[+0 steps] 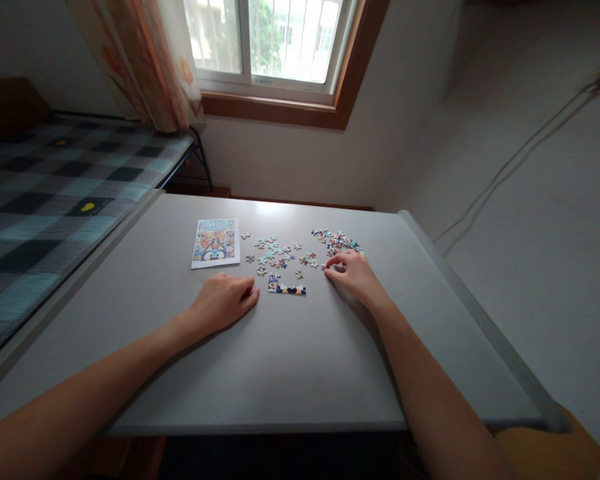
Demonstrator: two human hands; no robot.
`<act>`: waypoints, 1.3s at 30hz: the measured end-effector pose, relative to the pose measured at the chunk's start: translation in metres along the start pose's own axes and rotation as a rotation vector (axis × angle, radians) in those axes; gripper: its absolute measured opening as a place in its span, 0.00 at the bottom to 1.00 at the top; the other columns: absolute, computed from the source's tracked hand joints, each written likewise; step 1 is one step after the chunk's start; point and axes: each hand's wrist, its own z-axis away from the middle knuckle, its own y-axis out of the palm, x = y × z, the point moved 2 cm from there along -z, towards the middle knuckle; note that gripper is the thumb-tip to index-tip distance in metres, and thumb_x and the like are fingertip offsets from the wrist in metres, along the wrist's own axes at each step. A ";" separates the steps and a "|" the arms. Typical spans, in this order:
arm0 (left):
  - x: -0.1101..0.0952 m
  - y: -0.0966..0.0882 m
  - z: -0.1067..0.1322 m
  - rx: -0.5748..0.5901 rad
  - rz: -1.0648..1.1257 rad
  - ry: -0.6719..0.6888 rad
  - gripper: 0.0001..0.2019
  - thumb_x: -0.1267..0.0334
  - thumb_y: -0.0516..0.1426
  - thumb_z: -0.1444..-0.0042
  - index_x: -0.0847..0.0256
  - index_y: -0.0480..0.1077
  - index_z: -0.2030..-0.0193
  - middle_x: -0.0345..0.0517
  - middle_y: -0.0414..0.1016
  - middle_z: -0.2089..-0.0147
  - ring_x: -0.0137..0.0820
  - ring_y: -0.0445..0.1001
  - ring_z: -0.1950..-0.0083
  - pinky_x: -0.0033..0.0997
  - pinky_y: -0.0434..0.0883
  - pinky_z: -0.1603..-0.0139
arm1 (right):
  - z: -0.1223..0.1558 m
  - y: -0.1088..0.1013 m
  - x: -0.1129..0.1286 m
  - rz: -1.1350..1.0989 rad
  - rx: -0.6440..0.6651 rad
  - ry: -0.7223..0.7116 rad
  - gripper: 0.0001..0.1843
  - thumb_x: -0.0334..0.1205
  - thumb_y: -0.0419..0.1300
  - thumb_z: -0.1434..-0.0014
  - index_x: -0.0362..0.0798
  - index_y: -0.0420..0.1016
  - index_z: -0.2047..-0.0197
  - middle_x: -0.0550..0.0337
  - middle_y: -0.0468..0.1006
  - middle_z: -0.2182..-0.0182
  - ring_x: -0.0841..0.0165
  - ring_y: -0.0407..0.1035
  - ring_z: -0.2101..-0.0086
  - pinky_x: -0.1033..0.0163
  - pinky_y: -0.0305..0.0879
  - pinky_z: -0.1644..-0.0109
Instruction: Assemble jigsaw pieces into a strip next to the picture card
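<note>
My right hand (351,275) pinches a small jigsaw puzzle piece (325,267) between thumb and forefinger, just above or on the tabletop. My left hand (225,299) rests on the table with its fingers curled in; whether anything is under them is hidden. Right of its fingertips lies a joined strip of puzzle pieces (291,290), with a short column rising at its left end. Loose puzzle pieces (275,253) are spread beyond the strip. A denser pile of pieces (337,239) lies behind my right hand. The printed reference picture (216,244) lies flat beyond my left hand.
The white table (280,373) has a raised rim on its right side (485,320). A bed with a checked cover (80,173) stands along the left. A window (270,40) and a curtain (140,60) are at the back, and cables (510,160) hang on the right wall.
</note>
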 end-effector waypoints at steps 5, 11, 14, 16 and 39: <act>0.000 0.000 0.000 -0.009 0.002 0.006 0.19 0.53 0.47 0.37 0.59 0.69 0.73 0.45 0.72 0.76 0.33 0.68 0.73 0.32 0.55 0.68 | 0.000 -0.001 0.001 -0.013 0.019 0.007 0.07 0.41 0.62 0.48 0.50 0.81 0.66 0.54 0.75 0.61 0.61 0.68 0.57 0.54 0.59 0.46; 0.000 0.001 0.000 -0.012 0.007 0.007 0.19 0.53 0.47 0.37 0.59 0.69 0.73 0.45 0.72 0.77 0.33 0.67 0.73 0.32 0.55 0.68 | 0.000 -0.001 0.001 -0.020 0.041 0.022 0.08 0.41 0.62 0.47 0.50 0.81 0.66 0.54 0.75 0.61 0.63 0.68 0.59 0.57 0.61 0.50; 0.000 0.000 0.000 -0.008 0.009 0.004 0.18 0.53 0.47 0.37 0.59 0.69 0.73 0.45 0.72 0.76 0.33 0.67 0.73 0.32 0.54 0.69 | 0.000 -0.002 0.002 -0.019 0.042 0.018 0.08 0.41 0.62 0.47 0.50 0.81 0.66 0.55 0.75 0.62 0.64 0.67 0.60 0.58 0.61 0.51; 0.000 0.000 -0.001 -0.007 0.008 0.004 0.18 0.53 0.47 0.37 0.59 0.69 0.73 0.45 0.72 0.76 0.33 0.67 0.73 0.32 0.53 0.69 | 0.000 -0.002 0.002 -0.019 0.044 0.015 0.08 0.41 0.62 0.47 0.49 0.80 0.66 0.55 0.74 0.63 0.64 0.67 0.61 0.59 0.61 0.52; 0.001 0.001 0.000 -0.010 -0.008 0.007 0.19 0.53 0.47 0.37 0.59 0.68 0.73 0.44 0.72 0.77 0.32 0.66 0.74 0.31 0.50 0.70 | 0.000 -0.003 0.004 -0.021 0.068 0.025 0.07 0.43 0.63 0.48 0.49 0.80 0.69 0.55 0.74 0.63 0.64 0.67 0.61 0.60 0.61 0.54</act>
